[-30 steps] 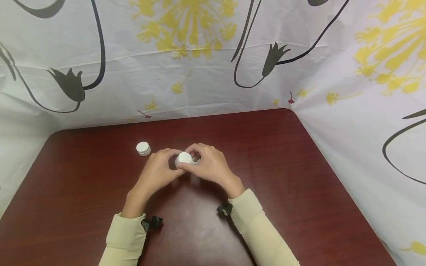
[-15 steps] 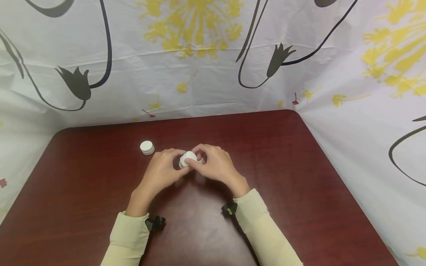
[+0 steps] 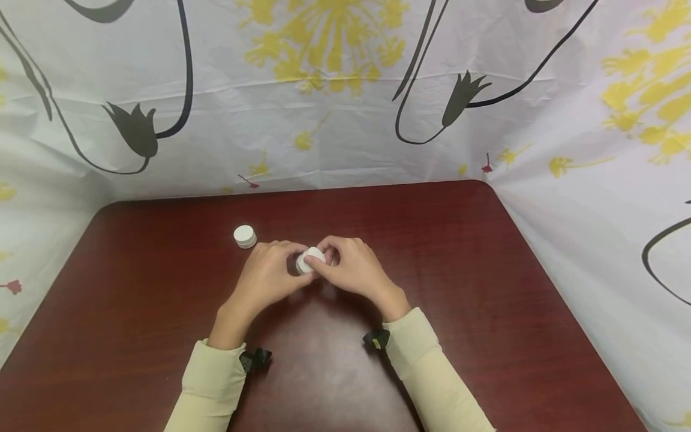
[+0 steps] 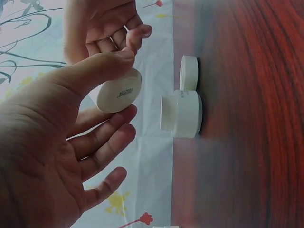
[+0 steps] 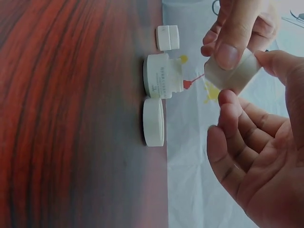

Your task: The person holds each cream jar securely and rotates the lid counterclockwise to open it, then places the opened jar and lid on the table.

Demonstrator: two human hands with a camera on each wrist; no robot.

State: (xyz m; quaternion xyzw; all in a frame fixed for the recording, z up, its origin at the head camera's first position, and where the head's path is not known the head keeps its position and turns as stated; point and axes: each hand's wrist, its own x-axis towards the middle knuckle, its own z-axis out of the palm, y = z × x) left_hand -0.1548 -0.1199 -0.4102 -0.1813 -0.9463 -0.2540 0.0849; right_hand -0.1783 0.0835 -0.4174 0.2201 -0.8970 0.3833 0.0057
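Observation:
Above the middle of the table, both hands hold a small white jar (image 3: 315,253) between them. My left hand (image 3: 267,273) pinches it from the left with thumb and fingers. From the right, my right hand (image 3: 351,267) grips it with the thumb over its top. A round face of the held jar (image 4: 121,97) with dark print shows in the left wrist view. Below the hands stands a lidless white jar (image 5: 159,76) with a bare neck and printed side. A white lid (image 5: 153,122) stands close beside that jar; the hands largely hide both in the head view.
Another small white jar (image 3: 245,236), capped, stands on the dark red table (image 3: 459,270) to the left and behind the left hand. A patterned white cloth (image 3: 345,150) hangs along the table's back edge and drapes the sides.
The whole head view has shifted, so table, jars and hands appear further right. My right thumb now reaches further over the held jar's top. Both hands keep their hold.

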